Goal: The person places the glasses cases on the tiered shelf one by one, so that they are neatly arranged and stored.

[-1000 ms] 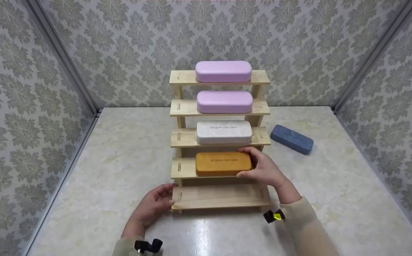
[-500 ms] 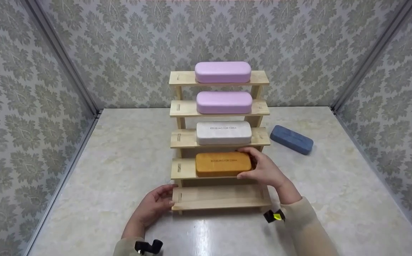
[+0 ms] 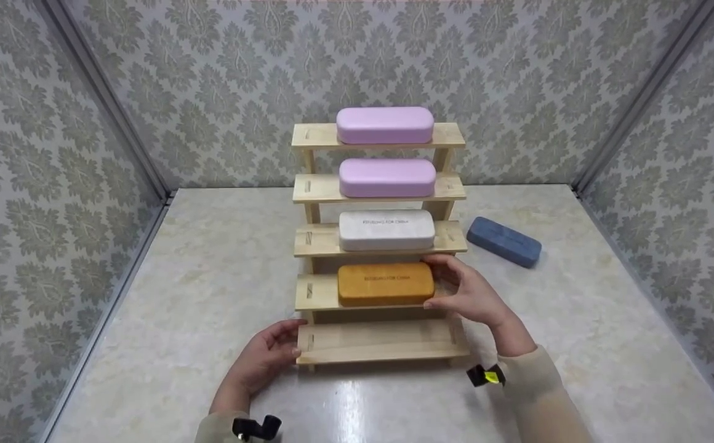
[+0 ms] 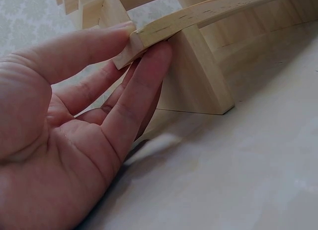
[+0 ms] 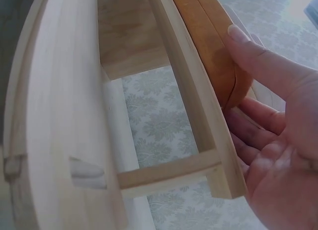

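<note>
A stepped wooden display rack point(image 3: 381, 344) stands on the table. My left hand point(image 3: 264, 357) holds the left end of its lowest shelf; in the left wrist view the thumb point(image 4: 99, 43) lies at the board's edge, fingertips beneath. An orange glasses case point(image 3: 386, 284) rests on the second shelf from the bottom. My right hand point(image 3: 471, 295) is at the case's right end, thumb in front and fingers behind, loosely spread. In the right wrist view the thumb point(image 5: 263, 58) overlaps the orange case point(image 5: 213, 46); whether it touches is unclear.
A white glasses case point(image 3: 386, 230) sits one shelf higher. Above it are two pink cases, a lower one point(image 3: 387, 178) and a top one point(image 3: 385, 125). A blue case point(image 3: 505, 242) lies slanted on the table right of the rack. Patterned walls enclose the table.
My right hand has slid a little to the right, loosening from the orange case, which stays on its shelf. The left hand keeps its place on the rack.
</note>
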`<act>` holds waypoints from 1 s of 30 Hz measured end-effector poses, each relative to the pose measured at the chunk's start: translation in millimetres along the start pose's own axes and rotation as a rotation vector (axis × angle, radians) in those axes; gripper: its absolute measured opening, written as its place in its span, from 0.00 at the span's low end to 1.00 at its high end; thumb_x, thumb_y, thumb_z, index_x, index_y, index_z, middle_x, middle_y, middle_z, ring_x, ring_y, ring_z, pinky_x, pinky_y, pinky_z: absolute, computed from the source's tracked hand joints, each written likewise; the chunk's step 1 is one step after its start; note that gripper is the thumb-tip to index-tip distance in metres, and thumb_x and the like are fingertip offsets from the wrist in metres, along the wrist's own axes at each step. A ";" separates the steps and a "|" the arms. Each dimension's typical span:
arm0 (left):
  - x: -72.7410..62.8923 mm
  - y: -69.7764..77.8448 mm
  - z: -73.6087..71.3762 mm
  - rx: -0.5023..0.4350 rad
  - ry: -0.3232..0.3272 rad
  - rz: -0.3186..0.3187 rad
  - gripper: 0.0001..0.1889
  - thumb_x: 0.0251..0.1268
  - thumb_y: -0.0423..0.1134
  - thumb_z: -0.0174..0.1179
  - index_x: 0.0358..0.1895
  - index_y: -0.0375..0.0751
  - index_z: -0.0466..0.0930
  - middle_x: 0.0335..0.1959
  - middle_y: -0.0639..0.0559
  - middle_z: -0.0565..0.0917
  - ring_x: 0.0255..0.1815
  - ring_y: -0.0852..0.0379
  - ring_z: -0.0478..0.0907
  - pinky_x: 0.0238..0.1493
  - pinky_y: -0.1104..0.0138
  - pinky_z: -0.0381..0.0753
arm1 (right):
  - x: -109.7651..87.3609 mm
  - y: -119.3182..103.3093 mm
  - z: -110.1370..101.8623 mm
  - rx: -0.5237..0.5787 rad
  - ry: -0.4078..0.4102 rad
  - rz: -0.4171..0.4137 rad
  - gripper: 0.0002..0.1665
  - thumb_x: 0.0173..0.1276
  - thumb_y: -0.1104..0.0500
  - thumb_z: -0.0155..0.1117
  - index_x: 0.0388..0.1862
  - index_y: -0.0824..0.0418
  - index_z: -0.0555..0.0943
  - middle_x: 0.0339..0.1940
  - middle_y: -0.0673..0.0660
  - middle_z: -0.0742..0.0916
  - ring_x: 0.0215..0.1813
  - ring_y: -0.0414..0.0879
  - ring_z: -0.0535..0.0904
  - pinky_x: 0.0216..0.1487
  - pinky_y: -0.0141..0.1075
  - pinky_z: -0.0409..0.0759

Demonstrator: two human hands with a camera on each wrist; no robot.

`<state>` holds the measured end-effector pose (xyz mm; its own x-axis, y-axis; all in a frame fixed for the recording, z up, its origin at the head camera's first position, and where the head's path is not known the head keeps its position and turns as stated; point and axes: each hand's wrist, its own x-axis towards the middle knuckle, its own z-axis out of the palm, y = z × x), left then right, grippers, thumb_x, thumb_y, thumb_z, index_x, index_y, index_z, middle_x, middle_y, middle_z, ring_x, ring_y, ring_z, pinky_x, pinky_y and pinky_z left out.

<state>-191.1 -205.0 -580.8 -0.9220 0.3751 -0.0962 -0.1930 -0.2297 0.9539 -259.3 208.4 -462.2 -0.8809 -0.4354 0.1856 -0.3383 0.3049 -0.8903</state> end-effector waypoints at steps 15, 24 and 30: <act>-1.2 2.3 3.1 0.020 0.020 -0.016 0.35 0.63 0.22 0.62 0.73 0.22 0.59 0.57 0.50 0.79 0.56 0.56 0.82 0.55 0.67 0.86 | -22.2 2.2 -34.0 -0.099 0.173 0.018 0.27 0.67 0.62 0.72 0.65 0.61 0.80 0.61 0.60 0.86 0.63 0.46 0.82 0.64 0.43 0.81; -0.1 1.6 2.1 0.012 0.024 -0.021 0.35 0.63 0.22 0.62 0.73 0.23 0.59 0.56 0.49 0.79 0.55 0.56 0.82 0.55 0.67 0.86 | -31.8 23.5 -70.4 -0.037 0.250 0.089 0.24 0.74 0.60 0.66 0.66 0.67 0.78 0.59 0.69 0.85 0.54 0.31 0.83 0.53 0.24 0.82; -0.9 1.5 1.6 0.011 0.023 -0.015 0.33 0.63 0.23 0.62 0.72 0.25 0.62 0.56 0.50 0.79 0.55 0.57 0.81 0.55 0.67 0.86 | -33.6 41.4 -91.7 -0.087 0.310 0.156 0.26 0.76 0.56 0.64 0.67 0.67 0.76 0.62 0.70 0.84 0.53 0.25 0.80 0.53 0.19 0.80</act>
<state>-190.0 -204.3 -578.9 -0.9264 0.3578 -0.1171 -0.2033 -0.2139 0.9555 -274.0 313.3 -467.2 -0.9782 -0.1045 0.1793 -0.2069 0.4240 -0.8817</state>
